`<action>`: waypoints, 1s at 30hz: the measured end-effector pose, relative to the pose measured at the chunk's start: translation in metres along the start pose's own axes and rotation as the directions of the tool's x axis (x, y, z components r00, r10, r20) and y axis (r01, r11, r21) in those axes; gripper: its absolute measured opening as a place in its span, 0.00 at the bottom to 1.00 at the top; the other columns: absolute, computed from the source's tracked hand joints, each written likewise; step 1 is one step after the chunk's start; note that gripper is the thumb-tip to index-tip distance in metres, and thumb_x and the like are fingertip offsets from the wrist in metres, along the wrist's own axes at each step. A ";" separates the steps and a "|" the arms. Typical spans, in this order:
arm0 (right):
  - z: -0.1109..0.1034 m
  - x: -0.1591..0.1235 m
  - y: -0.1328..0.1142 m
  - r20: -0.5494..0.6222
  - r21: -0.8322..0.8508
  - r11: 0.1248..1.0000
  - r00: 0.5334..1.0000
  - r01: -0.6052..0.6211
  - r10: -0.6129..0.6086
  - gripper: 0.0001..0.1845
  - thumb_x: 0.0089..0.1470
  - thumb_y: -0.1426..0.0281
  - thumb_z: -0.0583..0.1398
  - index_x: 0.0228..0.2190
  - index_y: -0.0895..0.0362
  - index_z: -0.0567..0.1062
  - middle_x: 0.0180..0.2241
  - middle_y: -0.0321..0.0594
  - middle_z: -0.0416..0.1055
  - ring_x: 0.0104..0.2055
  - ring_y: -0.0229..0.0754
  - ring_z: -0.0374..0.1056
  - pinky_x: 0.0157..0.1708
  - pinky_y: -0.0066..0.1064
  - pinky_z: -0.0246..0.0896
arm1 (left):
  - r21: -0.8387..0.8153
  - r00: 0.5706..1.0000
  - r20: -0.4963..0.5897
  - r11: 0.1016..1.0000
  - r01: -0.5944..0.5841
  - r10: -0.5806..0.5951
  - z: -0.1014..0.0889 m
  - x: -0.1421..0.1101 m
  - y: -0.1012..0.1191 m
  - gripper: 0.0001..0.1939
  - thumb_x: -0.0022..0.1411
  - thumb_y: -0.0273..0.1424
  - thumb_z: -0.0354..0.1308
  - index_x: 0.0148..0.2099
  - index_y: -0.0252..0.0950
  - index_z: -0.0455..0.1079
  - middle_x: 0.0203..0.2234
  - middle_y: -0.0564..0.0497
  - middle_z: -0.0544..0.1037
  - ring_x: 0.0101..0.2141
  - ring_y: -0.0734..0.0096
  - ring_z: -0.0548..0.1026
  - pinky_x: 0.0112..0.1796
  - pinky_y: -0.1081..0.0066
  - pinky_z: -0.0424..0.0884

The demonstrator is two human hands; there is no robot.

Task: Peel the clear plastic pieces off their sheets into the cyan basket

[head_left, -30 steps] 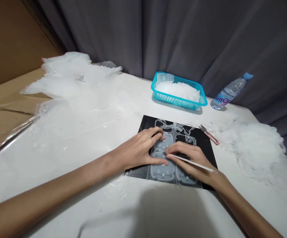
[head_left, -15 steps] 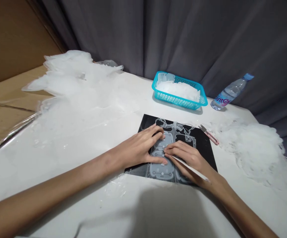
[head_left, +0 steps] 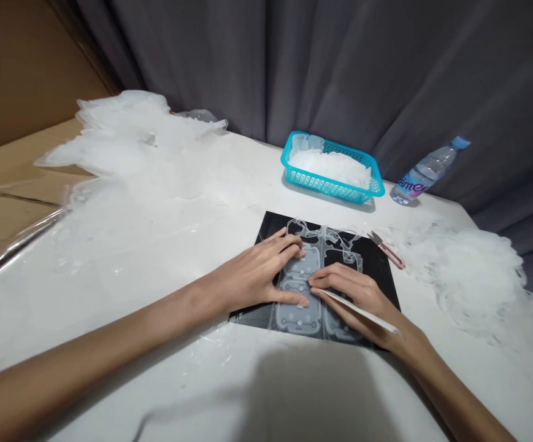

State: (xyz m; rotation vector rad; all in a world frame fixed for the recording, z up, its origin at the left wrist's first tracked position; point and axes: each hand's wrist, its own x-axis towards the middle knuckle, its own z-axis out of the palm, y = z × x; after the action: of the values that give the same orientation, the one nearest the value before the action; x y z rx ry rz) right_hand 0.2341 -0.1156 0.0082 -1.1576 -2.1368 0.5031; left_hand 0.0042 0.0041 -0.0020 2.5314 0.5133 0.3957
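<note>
A translucent sheet of moulded, rounded-rectangle pieces point(head_left: 297, 310) lies on a black board point(head_left: 259, 314). My left hand point(head_left: 273, 267) rests across the sheet's left side, fingers spread and pressing on it. Pinched in my right hand point(head_left: 356, 294) is a slim white pen-shaped tool point(head_left: 362, 312). Its tip is hidden by my fingers, which are near the middle of the sheet. In the sheet's upper part, thin cut-out frames point(head_left: 346, 242) stand around open gaps. Pink-handled thread snips point(head_left: 389, 253) lie at the board's upper right edge.
A turquoise basket point(head_left: 330, 184) of translucent pieces stands behind the board, beside a water bottle point(head_left: 425, 175). To the right is a heap of clear scraps point(head_left: 478, 279). A large pile of translucent sheets point(head_left: 123, 141) spreads at the left near cardboard point(head_left: 22, 162).
My right hand has shifted slightly right with the white tool, its fingertips drawing a little away from my left hand. My left hand stays pressed on the sheet.
</note>
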 end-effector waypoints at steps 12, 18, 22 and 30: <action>0.012 0.002 0.008 0.002 -0.245 0.960 0.990 0.138 -0.142 0.09 0.71 0.74 0.55 0.47 0.57 0.74 0.43 0.47 0.78 0.43 0.45 0.74 0.45 0.36 0.72 | -0.007 0.999 -0.016 0.999 -0.032 0.032 0.000 -0.001 0.000 0.39 0.62 0.59 0.61 0.64 0.37 0.68 0.65 0.37 0.69 0.68 0.39 0.62 0.68 0.42 0.58; 0.022 -0.002 0.011 0.008 -0.337 0.937 0.995 0.095 -0.098 0.07 0.71 0.73 0.55 0.46 0.56 0.73 0.43 0.47 0.75 0.44 0.46 0.72 0.44 0.36 0.69 | -0.032 0.999 -0.027 0.998 -0.047 0.046 0.002 -0.001 0.000 0.37 0.63 0.57 0.62 0.64 0.39 0.67 0.64 0.39 0.70 0.67 0.43 0.64 0.70 0.44 0.56; 0.017 0.002 0.005 -0.008 -0.203 0.975 0.996 0.085 -0.088 0.05 0.70 0.74 0.56 0.45 0.56 0.72 0.40 0.46 0.75 0.43 0.45 0.72 0.45 0.36 0.69 | -0.019 0.999 -0.007 0.999 -0.049 0.049 0.003 -0.001 -0.001 0.37 0.64 0.58 0.60 0.64 0.38 0.65 0.64 0.38 0.69 0.67 0.44 0.65 0.70 0.45 0.56; 0.008 -0.001 0.001 -0.028 0.044 0.995 0.996 -0.087 0.088 0.03 0.69 0.71 0.59 0.43 0.54 0.73 0.41 0.44 0.76 0.45 0.45 0.73 0.49 0.38 0.69 | -0.046 1.000 0.009 0.999 0.003 -0.003 0.001 -0.002 0.001 0.38 0.63 0.58 0.61 0.66 0.39 0.66 0.67 0.38 0.66 0.70 0.39 0.59 0.69 0.43 0.57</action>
State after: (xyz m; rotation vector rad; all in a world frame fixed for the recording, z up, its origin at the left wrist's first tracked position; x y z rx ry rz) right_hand 0.2300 -0.1158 0.0016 -1.2320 -2.0468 0.5639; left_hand 0.0029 0.0017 -0.0024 2.4865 0.4990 0.3903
